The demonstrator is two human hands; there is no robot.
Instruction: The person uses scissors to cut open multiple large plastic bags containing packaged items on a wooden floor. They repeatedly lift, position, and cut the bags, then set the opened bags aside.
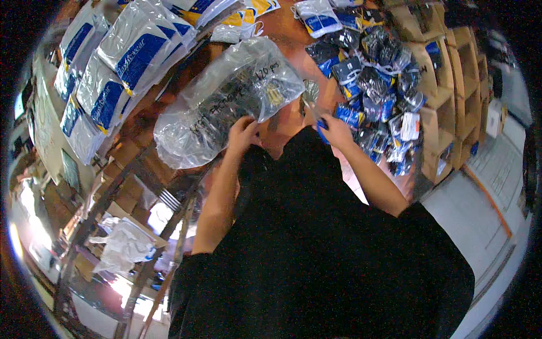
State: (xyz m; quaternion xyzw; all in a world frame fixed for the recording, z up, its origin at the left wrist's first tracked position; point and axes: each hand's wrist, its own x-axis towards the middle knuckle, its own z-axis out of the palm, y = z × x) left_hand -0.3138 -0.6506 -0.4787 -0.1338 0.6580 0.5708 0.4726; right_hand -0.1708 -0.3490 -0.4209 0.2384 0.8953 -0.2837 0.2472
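A large clear plastic bag with handwriting on it lies in front of me; dark contents and a few yellowish pieces show through the film. My left hand pinches the near edge of this bag, fingers curled. In my right hand is a pair of scissors with blue handles. Their blades point away from me, just to the right of the bag, and appear apart from it. Whether the blades are spread is too blurred to tell.
At the upper left are stacked white packaged garments in clear wrappers. Many small packets, mostly dark with blue labels, are heaped at right. Beyond them stand cardboard bins. A crumpled white plastic bag lies behind rails at lower left.
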